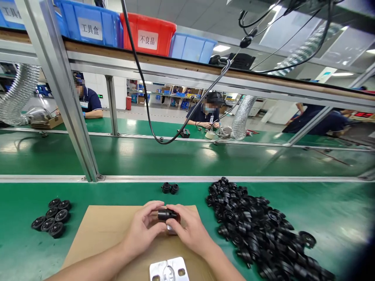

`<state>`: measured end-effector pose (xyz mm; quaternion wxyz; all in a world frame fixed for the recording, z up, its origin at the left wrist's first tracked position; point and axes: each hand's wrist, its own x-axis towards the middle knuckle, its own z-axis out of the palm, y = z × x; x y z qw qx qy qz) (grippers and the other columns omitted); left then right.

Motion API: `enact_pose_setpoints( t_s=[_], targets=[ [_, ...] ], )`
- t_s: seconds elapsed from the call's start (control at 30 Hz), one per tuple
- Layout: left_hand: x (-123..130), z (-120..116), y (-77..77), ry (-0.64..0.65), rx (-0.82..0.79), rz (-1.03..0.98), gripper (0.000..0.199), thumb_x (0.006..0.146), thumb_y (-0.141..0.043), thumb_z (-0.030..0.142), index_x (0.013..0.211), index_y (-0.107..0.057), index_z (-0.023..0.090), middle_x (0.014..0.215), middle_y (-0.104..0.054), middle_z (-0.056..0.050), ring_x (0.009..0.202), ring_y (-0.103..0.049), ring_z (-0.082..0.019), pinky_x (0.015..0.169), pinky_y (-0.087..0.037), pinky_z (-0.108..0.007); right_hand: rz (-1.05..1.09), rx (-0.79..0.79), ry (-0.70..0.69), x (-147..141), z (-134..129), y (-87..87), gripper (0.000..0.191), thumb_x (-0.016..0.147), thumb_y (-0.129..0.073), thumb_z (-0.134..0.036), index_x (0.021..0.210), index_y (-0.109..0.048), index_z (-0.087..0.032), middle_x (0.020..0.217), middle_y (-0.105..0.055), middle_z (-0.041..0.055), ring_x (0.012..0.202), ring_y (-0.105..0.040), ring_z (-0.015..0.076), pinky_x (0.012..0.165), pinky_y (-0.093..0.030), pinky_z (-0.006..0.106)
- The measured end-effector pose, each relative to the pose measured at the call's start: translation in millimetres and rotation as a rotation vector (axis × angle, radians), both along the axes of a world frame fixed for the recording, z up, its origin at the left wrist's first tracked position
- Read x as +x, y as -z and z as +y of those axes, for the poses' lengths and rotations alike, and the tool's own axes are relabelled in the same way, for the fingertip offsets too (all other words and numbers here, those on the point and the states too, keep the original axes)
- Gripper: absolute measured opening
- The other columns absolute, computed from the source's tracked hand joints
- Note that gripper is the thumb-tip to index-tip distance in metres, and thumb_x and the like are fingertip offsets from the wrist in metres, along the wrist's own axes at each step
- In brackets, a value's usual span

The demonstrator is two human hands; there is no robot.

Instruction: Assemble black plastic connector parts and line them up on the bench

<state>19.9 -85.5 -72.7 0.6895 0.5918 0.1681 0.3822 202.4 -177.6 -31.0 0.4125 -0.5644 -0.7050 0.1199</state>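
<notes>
A black cylindrical part (pixel 164 214) is held sideways between my two hands, above a brown cardboard sheet (pixel 96 230). My left hand (pixel 140 230) curls round its left end, thumb below and fingers above and behind. My right hand (pixel 189 228) grips its right end between thumb and fingers. Just under the right thumb shows a small silver metal piece (pixel 171 230), mostly covered by that hand. Nearer to me lies a silver metal plate (pixel 175 269) with slots and a rounded recess, cut off by the lower frame edge.
To the right spreads a large heap of black parts (pixel 252 226). Several round black parts (pixel 52 212) sit at the left, and two small ones (pixel 170 188) beyond my hands. A black cable (pixel 146 105) hangs ahead, beside a metal post (pixel 67 97). People work across the bench.
</notes>
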Motion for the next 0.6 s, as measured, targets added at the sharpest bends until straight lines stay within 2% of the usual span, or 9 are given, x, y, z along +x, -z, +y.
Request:
enact_pose_setpoints(
  t_s=[0.07,0.1,0.2,0.3,0.4,0.5,0.6],
  targets=[
    [0,2,2.1,0.01,-0.052,0.046,0.044,0.091,-0.073,0.042,0.13,-0.067,0.022,0.129,-0.067,-0.014,0.117,-0.066,-0.028,0.102,-0.057,-0.042,0.012,0.014,0.012,2,1,3.9,0.026,0.099,-0.061,-0.029,0.123,-0.064,-0.022,0.103,-0.07,0.0056,0.085,-0.065,0.0208,0.078,-0.053,0.032],
    [0,3,2.9,0.002,-0.042,0.061,0.04,0.093,-0.07,0.043,0.126,-0.069,0.021,0.126,-0.069,-0.014,0.114,-0.067,-0.027,0.101,-0.057,-0.042,0.014,0.009,0.019,3,1,5.6,0.025,0.098,-0.063,-0.03,0.122,-0.065,-0.022,0.103,-0.07,0.0054,0.085,-0.065,0.0206,0.079,-0.053,0.032],
    [-1,5,4.2,-0.043,0.075,0.046,0.031,0.09,-0.074,0.041,0.112,-0.075,0.02,0.127,-0.068,-0.014,0.121,-0.064,-0.029,0.106,-0.054,-0.041,0.017,-0.01,0.054,6,2,9.9,0.026,0.096,-0.067,-0.031,0.12,-0.066,-0.023,0.105,-0.071,0.0047,0.087,-0.066,0.0211,0.08,-0.054,0.031],
    [-1,5,3.2,-0.04,0.042,0.039,0.045,0.089,-0.075,0.042,0.129,-0.068,0.022,0.138,-0.062,-0.013,0.128,-0.059,-0.029,0.109,-0.052,-0.042,0.02,0.001,0.098,9,2,13.5,0.027,0.094,-0.069,-0.032,0.12,-0.067,-0.024,0.11,-0.072,0.0052,0.094,-0.067,0.0226,0.079,-0.054,0.03],
    [-1,6,0.9,-0.037,-0.031,0.107,0.046,0.093,-0.067,0.048,0.13,-0.066,0.02,0.131,-0.067,-0.014,0.12,-0.064,-0.028,0.107,-0.052,-0.043,0.021,0.02,0.107,8,3,15.5,0.027,0.093,-0.071,-0.033,0.119,-0.068,-0.024,0.109,-0.072,0.005,0.094,-0.068,0.0229,0.078,-0.055,0.029],
    [-1,7,0.7,-0.048,0.068,0.118,0.034,0.093,-0.067,0.04,0.12,-0.071,0.019,0.127,-0.069,-0.013,0.118,-0.064,-0.027,0.107,-0.051,-0.042,0.034,0.04,0.108,6,4,14.5,0.026,0.094,-0.071,-0.035,0.118,-0.068,-0.024,0.106,-0.072,0.0045,0.089,-0.068,0.0214,0.076,-0.055,0.028],
    [-2,8,5.2,-0.106,0.219,0.161,0.034,0.092,-0.066,0.028,0.125,-0.068,0.025,0.139,-0.062,-0.009,0.127,-0.058,-0.026,0.107,-0.05,-0.041,0.023,0.052,0.131,8,5,10.0,0.024,0.095,-0.069,-0.036,0.116,-0.069,-0.023,0.1,-0.072,0.004,0.082,-0.066,0.0197,0.074,-0.054,0.028]
  ],
)
